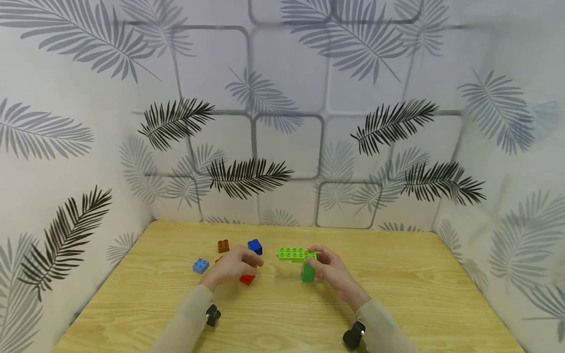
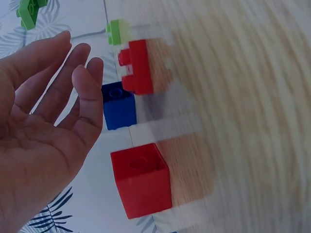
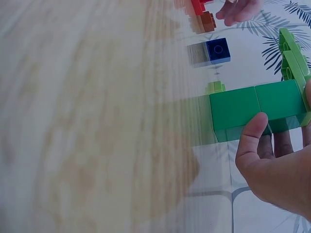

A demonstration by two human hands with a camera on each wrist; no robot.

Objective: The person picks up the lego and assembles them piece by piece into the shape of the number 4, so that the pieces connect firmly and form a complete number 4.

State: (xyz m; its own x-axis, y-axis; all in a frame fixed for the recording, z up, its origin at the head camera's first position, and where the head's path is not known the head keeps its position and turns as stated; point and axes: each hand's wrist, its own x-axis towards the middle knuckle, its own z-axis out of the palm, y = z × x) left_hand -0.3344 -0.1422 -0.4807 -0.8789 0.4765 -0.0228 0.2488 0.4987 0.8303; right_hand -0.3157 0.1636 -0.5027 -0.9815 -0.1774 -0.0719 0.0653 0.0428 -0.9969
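My right hand (image 1: 334, 272) grips an upright stack of two dark green bricks (image 3: 257, 107), thumb on the near side and fingers behind. Across the top of the stack runs a long lime-green studded piece (image 1: 291, 253), which juts out to the left. My left hand (image 1: 234, 266) hovers over the left-hand bricks with its fingers loosely bent and holds nothing. Below it lies a red brick (image 1: 247, 279), and a second red brick (image 1: 218, 259) is mostly hidden behind the hand. A dark blue brick (image 1: 254, 246) sits just beyond the fingers.
On the wooden table (image 1: 419, 284), a brown brick (image 1: 223, 245) and a light blue brick (image 1: 200, 265) lie at the left. A small lime brick (image 3: 216, 87) stands behind the green stack. Leaf-patterned walls (image 1: 287, 147) close off the back and sides.
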